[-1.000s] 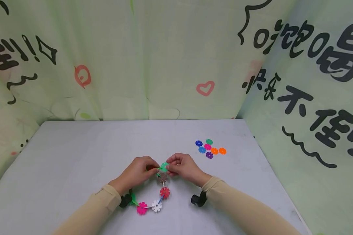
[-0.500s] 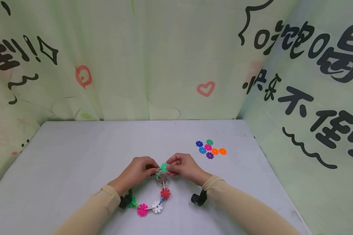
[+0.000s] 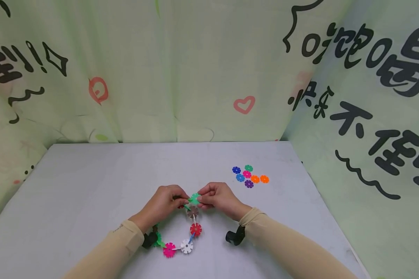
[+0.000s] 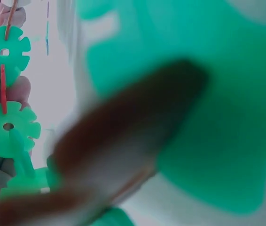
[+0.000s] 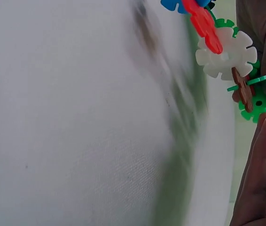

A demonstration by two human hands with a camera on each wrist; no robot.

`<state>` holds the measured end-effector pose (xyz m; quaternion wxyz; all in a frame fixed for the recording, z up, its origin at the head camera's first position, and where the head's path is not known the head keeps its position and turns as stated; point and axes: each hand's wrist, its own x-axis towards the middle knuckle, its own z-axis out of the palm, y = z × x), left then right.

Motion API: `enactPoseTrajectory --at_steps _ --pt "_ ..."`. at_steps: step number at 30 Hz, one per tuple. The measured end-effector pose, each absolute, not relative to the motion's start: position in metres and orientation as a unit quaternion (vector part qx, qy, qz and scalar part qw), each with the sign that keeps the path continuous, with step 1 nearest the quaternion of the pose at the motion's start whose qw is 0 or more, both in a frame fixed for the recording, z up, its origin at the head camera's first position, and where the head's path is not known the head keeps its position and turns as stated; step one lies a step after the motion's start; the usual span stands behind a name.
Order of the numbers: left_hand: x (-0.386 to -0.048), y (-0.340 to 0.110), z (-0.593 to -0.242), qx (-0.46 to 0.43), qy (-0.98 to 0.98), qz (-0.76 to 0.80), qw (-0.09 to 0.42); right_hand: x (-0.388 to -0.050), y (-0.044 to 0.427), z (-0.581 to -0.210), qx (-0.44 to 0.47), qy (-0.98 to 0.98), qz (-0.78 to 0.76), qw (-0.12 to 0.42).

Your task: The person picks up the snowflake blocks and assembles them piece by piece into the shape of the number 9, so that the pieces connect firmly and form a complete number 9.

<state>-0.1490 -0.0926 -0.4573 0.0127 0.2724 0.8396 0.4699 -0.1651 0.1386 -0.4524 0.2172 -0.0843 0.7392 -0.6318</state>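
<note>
A chain of notched plastic discs curves over the table in the head view, with a pink disc [image 3: 169,250], a white disc [image 3: 186,246] and a red disc [image 3: 196,229]. My left hand [image 3: 164,204] pinches the chain near its upper end. From the right, my right hand [image 3: 220,199] pinches a green disc [image 3: 194,199] against the left fingertips. Below that lies a brownish disc [image 3: 193,212]. Green discs [image 4: 11,128] linked by a red one show beside fingers in the left wrist view. In the right wrist view a fingertip touches a green disc [image 5: 259,104], near a white disc [image 5: 227,52].
Several loose discs, among them an orange disc [image 3: 264,179] and a purple disc [image 3: 249,184], lie at the back right of the white table [image 3: 90,174]. A printed curtain [image 3: 195,69] stands behind the table and along its sides.
Both hands stay nearly in place, still holding the green disc. The lower part of the chain has shifted very slightly toward the near edge.
</note>
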Motion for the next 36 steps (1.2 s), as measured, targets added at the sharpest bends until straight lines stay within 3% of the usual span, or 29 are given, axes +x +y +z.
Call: enactPoseTrajectory --at_steps 19,27,36 --pt "-0.1487 -0.0929 -0.4586 0.269 0.842 0.468 -0.005 -0.1598 0.1304 -0.4516 -0.073 0.744 -0.637 0.188" --pt "-0.1477 -0.0925 -0.4566 0.262 0.839 0.477 -0.006 -0.16 0.1297 -0.4508 -0.028 0.715 -0.663 0.222" --pt "-0.1483 -0.0914 -0.4582 0.262 0.837 0.479 -0.014 -0.1598 0.1282 -0.4513 -0.022 0.719 -0.661 0.212"
